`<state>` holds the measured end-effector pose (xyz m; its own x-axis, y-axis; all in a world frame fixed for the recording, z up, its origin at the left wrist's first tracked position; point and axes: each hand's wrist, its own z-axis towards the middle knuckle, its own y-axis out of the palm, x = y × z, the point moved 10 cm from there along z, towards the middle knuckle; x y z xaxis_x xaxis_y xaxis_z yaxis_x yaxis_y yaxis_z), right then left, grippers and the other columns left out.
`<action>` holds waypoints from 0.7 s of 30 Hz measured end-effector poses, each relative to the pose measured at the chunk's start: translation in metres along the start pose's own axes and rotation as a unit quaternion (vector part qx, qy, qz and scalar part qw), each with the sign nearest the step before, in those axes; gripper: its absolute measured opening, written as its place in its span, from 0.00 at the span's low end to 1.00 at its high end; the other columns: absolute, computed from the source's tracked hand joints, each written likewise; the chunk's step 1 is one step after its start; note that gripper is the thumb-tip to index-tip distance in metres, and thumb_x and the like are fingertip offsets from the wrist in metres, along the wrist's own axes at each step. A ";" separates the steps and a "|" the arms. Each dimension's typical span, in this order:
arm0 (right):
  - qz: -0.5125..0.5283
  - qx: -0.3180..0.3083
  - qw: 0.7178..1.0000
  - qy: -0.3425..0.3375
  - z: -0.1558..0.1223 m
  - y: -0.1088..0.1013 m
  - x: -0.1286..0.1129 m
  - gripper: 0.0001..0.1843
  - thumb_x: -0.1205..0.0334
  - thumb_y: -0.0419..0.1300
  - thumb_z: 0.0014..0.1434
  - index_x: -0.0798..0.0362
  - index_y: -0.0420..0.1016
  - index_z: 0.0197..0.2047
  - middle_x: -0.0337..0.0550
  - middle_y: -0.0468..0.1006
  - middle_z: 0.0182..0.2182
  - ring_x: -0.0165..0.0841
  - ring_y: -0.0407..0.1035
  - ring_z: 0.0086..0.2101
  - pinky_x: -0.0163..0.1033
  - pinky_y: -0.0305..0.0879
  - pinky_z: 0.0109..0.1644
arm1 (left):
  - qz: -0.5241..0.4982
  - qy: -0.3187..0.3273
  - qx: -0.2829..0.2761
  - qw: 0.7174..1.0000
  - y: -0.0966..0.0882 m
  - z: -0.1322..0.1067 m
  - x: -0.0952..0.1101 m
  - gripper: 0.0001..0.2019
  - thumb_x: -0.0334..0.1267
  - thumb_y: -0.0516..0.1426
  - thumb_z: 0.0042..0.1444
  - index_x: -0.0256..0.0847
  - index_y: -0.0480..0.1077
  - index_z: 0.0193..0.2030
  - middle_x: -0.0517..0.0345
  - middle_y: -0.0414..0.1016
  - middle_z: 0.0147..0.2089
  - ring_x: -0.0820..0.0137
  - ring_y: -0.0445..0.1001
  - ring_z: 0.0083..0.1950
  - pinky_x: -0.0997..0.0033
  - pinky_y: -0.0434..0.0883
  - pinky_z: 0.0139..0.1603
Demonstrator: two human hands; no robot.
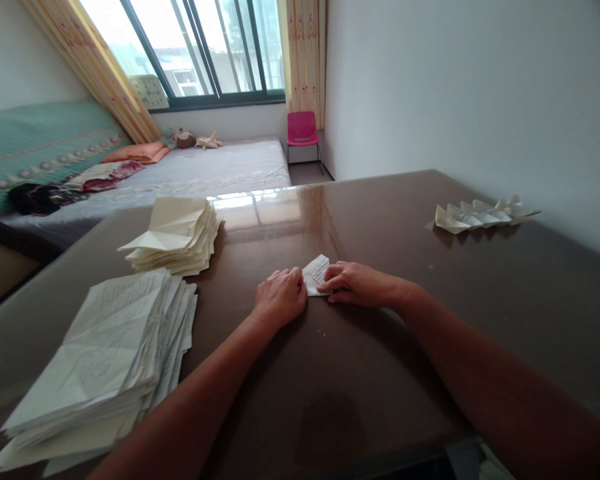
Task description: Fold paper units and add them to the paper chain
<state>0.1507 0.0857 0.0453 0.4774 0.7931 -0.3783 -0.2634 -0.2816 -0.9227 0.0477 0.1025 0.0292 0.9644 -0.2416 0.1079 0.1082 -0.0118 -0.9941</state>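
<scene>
A small folded piece of printed paper (316, 272) lies on the dark brown table (380, 373) between my two hands. My left hand (280, 297) rests on its left edge with the fingers curled down onto it. Pressing on its right side is my right hand (353, 283), fingers together and flat on the paper. Most of the paper is hidden beneath the fingers.
A thick stack of printed sheets (105, 360) lies at the front left. Behind it sits a pile of folded cream paper (177, 237). A row of finished folded paper shapes (480, 215) lies at the far right near the wall. A bed (200, 170) and pink chair (303, 130) stand beyond.
</scene>
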 end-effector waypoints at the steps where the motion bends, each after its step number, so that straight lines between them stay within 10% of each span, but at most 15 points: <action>1: -0.029 -0.006 1.000 0.005 -0.001 0.000 -0.003 0.17 0.57 0.56 0.62 0.47 0.75 0.53 0.46 0.75 0.43 0.37 0.67 0.42 0.41 0.63 0.48 | 0.004 0.005 0.007 1.000 -0.001 -0.001 0.002 0.10 0.43 0.47 0.61 0.45 0.67 0.40 0.55 0.75 0.41 0.63 0.71 0.44 0.67 0.66 0.39; 12: -0.142 -0.039 0.988 0.052 -0.004 0.003 -0.013 0.17 0.65 0.54 0.62 0.45 0.74 0.53 0.47 0.73 0.48 0.39 0.64 0.48 0.41 0.62 0.47 | 0.047 0.228 0.102 0.967 -0.015 -0.033 0.055 0.16 0.34 0.47 0.64 0.40 0.66 0.56 0.51 0.70 0.54 0.62 0.64 0.55 0.63 0.65 0.57; 21: -0.082 -0.045 0.995 0.044 -0.011 -0.002 -0.013 0.25 0.69 0.52 0.60 0.43 0.68 0.60 0.46 0.74 0.48 0.37 0.65 0.47 0.42 0.62 0.49 | 0.140 0.198 0.056 0.968 0.009 -0.049 0.062 0.21 0.29 0.46 0.62 0.29 0.62 0.61 0.40 0.64 0.62 0.58 0.65 0.58 0.59 0.67 0.54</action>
<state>0.1543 0.0706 0.0512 0.5796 0.7834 -0.2242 -0.1025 -0.2029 -0.9738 0.0970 0.0393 0.0264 0.7933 -0.5743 -0.2023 -0.0974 0.2083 -0.9732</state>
